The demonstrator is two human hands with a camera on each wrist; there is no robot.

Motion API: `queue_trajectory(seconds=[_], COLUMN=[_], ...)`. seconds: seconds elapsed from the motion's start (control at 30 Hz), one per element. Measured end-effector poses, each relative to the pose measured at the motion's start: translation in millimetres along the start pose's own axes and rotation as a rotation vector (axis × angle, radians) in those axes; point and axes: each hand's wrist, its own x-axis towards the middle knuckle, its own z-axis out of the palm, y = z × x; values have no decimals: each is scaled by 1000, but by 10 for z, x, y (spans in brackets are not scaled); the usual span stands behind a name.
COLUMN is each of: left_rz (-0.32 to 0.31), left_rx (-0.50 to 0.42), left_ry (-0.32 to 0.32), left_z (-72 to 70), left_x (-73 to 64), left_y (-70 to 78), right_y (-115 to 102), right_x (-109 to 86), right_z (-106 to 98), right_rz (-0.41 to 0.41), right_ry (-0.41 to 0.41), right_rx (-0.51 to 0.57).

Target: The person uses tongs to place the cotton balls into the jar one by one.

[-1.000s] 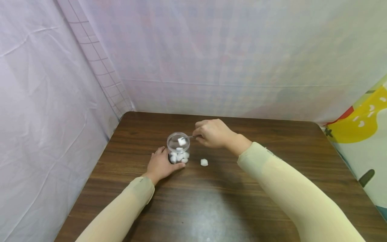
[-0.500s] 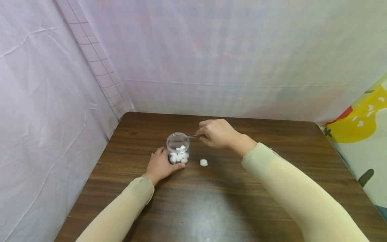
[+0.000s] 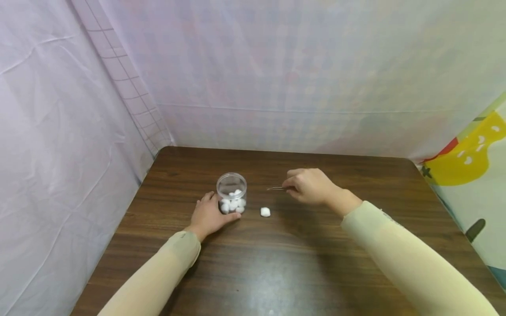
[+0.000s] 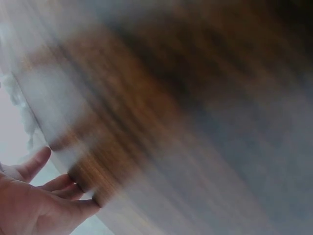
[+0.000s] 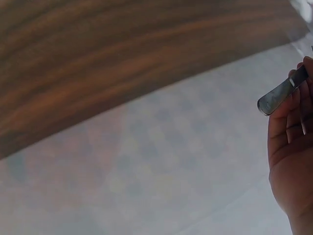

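A clear plastic jar [image 3: 232,197] without a lid stands on the table, with several white cotton balls [image 3: 233,205] in its lower part. My left hand [image 3: 208,217] steadies it from the left, thumb in front and fingers round the far side. To the jar's right, one loose cotton ball [image 3: 265,212] lies on the wood. Metal tweezers [image 3: 276,188] are pinched in my right hand [image 3: 309,184], tips pointing left toward the jar with nothing between them. Their rounded back end shows in the right wrist view, beside the curled fingers.
The brown wood-grain table [image 3: 253,272] has a pale curtain [image 3: 292,87] behind it and a white sheet [image 3: 59,153] along the left. A cloth with a yellow pattern [image 3: 458,169] hangs at the right edge.
The cotton ball held in the tweezers a second ago has been let go into the jar. My right hand has drawn the tweezers out to the right. My left hand stays at the jar.
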Motion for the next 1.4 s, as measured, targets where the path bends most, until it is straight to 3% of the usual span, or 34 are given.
queue_trajectory(seconds=[0.2,0.5,0.97,1.4], left_rz=[1,-1,-1,0], left_rx=[-2,-5,4,-8], left_ry=[1,1,2,5], left_z=[8,4,6,1], left_x=[-5,-9,0,-5], left_y=[-13,-5,5,2], right_y=[-28,-129,-177,-166], right_x=[-161,-244,-242,-234], right_z=[205,408,519,573], right_rz=[24,24,-13,1], right_ry=[-40,-65,-75,-82], right_rx=[24,52,68,34])
